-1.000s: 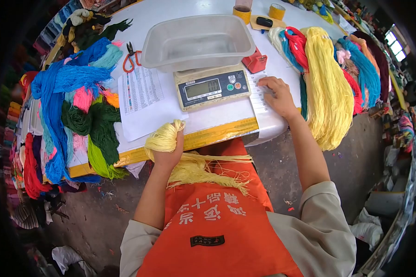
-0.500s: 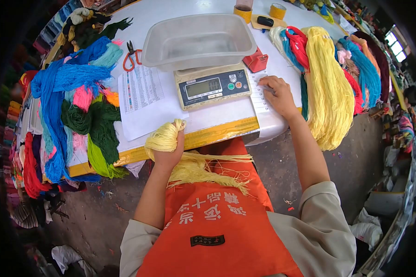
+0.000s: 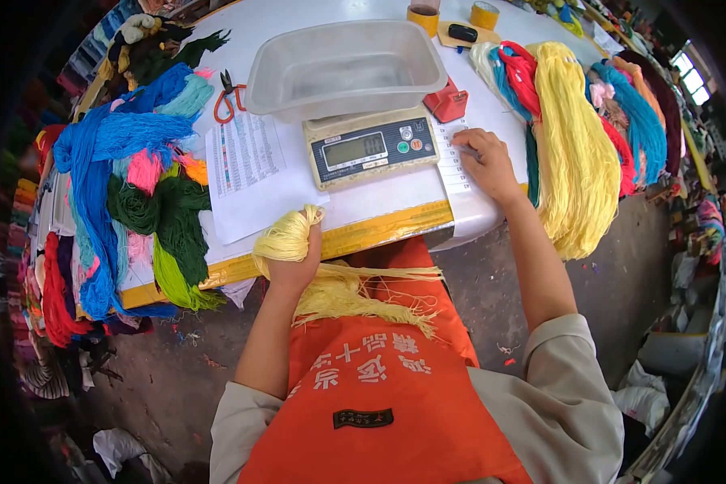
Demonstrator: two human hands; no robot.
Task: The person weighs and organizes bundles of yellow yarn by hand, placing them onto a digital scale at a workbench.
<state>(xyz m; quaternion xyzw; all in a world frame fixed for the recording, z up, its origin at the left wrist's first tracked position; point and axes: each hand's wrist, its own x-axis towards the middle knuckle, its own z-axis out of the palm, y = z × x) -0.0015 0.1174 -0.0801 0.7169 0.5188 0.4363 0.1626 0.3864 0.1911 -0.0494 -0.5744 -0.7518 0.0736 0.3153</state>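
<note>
My left hand (image 3: 300, 271), at the table's front edge, is closed around a hank of pale yellow yarn (image 3: 284, 235). Its loose strands (image 3: 355, 294) trail across the red apron. On the table's right part, my right hand (image 3: 490, 168) rests with bent fingers, slightly apart, at the edge of a strip of numbered labels (image 3: 453, 171). It holds nothing that I can see. Between the hands stands a digital scale (image 3: 371, 151) bearing a translucent plastic tub (image 3: 343, 101). The display digits are too faint to read surely.
A printed sheet (image 3: 254, 173) lies left of the scale, below red-handled snips (image 3: 230, 98). A red tool (image 3: 446, 102), perhaps a tape dispenser, sits at its right. Colored yarn is heaped at left (image 3: 133, 133); a large yellow hank (image 3: 573, 153) hangs over the right edge.
The view shifts very slightly. My left hand keeps the yellow yarn, and my right hand stays by the labels with its fingers barely moved.
</note>
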